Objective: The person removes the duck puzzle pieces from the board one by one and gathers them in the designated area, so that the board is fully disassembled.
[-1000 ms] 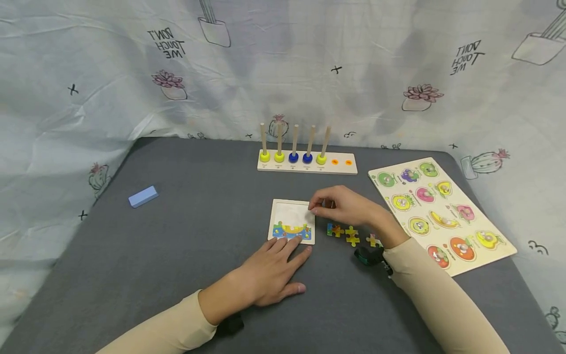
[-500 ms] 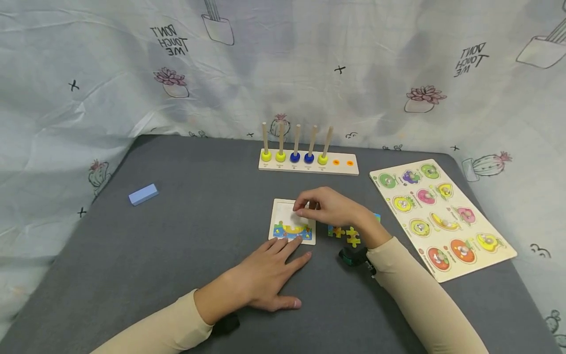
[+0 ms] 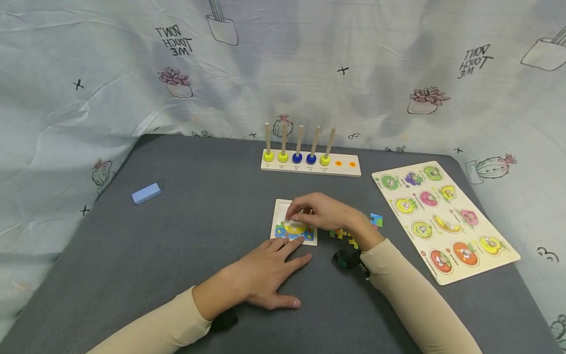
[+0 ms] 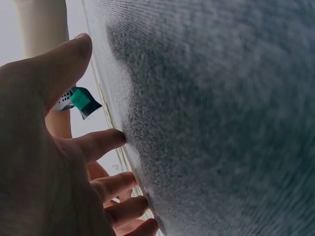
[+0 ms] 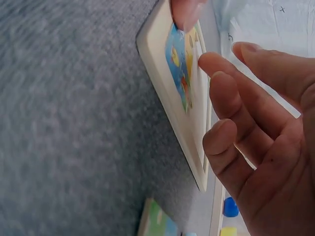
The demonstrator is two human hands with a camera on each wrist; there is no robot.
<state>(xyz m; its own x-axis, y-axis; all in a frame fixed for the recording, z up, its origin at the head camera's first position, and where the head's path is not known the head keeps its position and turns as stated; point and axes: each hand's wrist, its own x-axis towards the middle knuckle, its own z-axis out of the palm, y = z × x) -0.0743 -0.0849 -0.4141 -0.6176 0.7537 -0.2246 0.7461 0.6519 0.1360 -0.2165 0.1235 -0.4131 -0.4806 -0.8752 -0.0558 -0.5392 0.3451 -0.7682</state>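
A small wooden puzzle frame (image 3: 276,216) lies on the table, with blue and yellow pieces (image 3: 283,231) along its near side. My left hand (image 3: 265,273) lies spread out flat, its fingertips resting on the frame's near edge. Above the inside of the frame is my right hand (image 3: 323,211), fingers bent and pointing down. In the right wrist view, the right thumb stands apart from the visible fingers (image 5: 220,137), close over the puzzle. Whether a piece sits between its fingertips is hidden. Several loose jigsaw pieces (image 3: 339,233) lie under the right wrist, partly covered by it.
Behind the puzzle stands a wooden peg board (image 3: 309,170) with upright rods, yellow and blue rings. To the right lies a large fruit knob-puzzle board (image 3: 400,221). A blue block (image 3: 146,193) rests at the left. A printed cloth (image 3: 300,59) hangs along the back edge.
My right hand has moved left and slightly nearer, from the frame's right edge to over its middle. The left hand has kept its place at the near edge.
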